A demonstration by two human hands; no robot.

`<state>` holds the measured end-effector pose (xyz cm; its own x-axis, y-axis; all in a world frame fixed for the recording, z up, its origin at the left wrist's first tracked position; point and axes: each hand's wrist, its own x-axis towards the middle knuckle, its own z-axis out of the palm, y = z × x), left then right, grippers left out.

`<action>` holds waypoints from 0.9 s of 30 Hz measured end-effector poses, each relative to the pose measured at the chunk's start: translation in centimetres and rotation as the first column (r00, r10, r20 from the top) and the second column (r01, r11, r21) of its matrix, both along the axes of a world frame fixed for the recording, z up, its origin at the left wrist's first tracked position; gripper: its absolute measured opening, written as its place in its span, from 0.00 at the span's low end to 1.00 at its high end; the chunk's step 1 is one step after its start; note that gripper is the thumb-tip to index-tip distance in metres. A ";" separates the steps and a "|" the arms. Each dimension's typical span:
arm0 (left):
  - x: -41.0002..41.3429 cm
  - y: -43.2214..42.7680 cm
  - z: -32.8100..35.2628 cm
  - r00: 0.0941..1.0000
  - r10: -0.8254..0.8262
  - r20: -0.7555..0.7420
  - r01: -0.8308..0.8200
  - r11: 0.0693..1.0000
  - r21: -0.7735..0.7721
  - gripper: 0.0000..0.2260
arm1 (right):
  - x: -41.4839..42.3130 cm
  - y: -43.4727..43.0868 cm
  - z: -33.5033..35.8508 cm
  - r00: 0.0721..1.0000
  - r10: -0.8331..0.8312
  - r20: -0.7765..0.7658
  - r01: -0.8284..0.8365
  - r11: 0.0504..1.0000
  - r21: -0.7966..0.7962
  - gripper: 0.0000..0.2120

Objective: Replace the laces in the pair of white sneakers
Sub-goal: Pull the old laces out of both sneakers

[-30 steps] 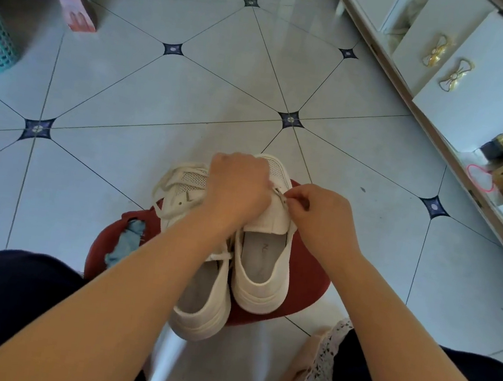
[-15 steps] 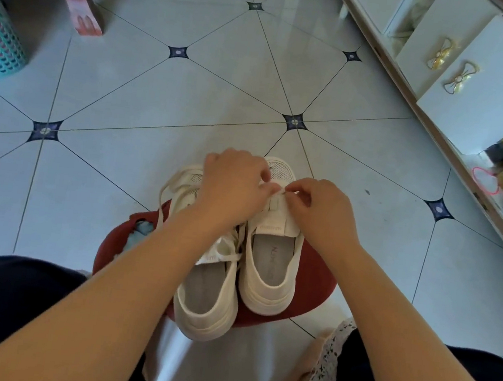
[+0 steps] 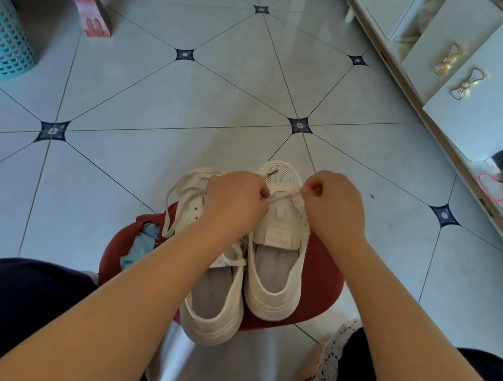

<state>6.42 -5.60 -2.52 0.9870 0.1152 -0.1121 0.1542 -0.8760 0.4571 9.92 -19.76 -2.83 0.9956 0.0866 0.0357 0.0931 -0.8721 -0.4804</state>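
While left hand pinches lace, right hand pinches its other end over sneaker.

Both bare forearms reach forward side by side and draw toward each other at the wrists. The left hand lies knuckles up, its fingers curled under, pinching a lace at the side nearest the other hand. The right hand is bunched likewise, thumb and forefinger nipping the same lace at its inner edge. The hands sit about level, near but not touching, a short run of lace stretched between them.
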 end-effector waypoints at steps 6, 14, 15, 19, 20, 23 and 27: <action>-1.1 0.4 0.4 0.997 0.082 -0.006 -0.082 0.976 -0.204 0.10 | 0.5 -2.3 1.7 0.997 -0.072 -0.023 0.075 0.985 0.156 0.05; -0.8 -0.6 0.5 1.000 0.020 0.000 -0.020 0.995 -0.095 0.10 | -1.5 1.3 -0.2 0.953 0.289 0.087 -0.242 0.905 -0.350 0.09; -0.8 -0.7 0.5 1.000 0.019 0.004 -0.018 0.995 -0.102 0.10 | -1.6 1.2 -0.3 0.953 0.285 0.107 -0.230 0.904 -0.361 0.09; -0.7 -0.6 0.5 0.999 0.036 0.007 -0.035 0.993 -0.113 0.09 | -1.4 0.7 0.0 0.967 0.229 0.108 -0.193 0.945 -0.265 0.10; -0.7 -0.5 0.5 0.999 0.053 0.008 -0.051 0.991 -0.126 0.09 | -1.1 0.0 0.5 0.985 0.121 0.125 -0.100 0.982 -0.162 0.09; -0.9 -0.1 0.4 0.995 0.099 0.016 -0.094 0.977 -0.194 0.08 | 0.7 -3.0 2.4 0.962 -0.224 0.157 0.206 0.971 0.120 0.04; -1.0 -0.3 0.4 0.997 0.078 0.020 -0.073 0.983 -0.168 0.08 | 0.3 -2.2 1.3 0.999 0.028 -0.017 -0.028 1.000 -0.001 0.08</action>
<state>5.39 -5.89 -2.09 0.9790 0.1716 -0.1099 0.2029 -0.7731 0.6010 10.24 -21.99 -1.53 0.9933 0.1141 0.0187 0.1090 -0.8701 -0.4807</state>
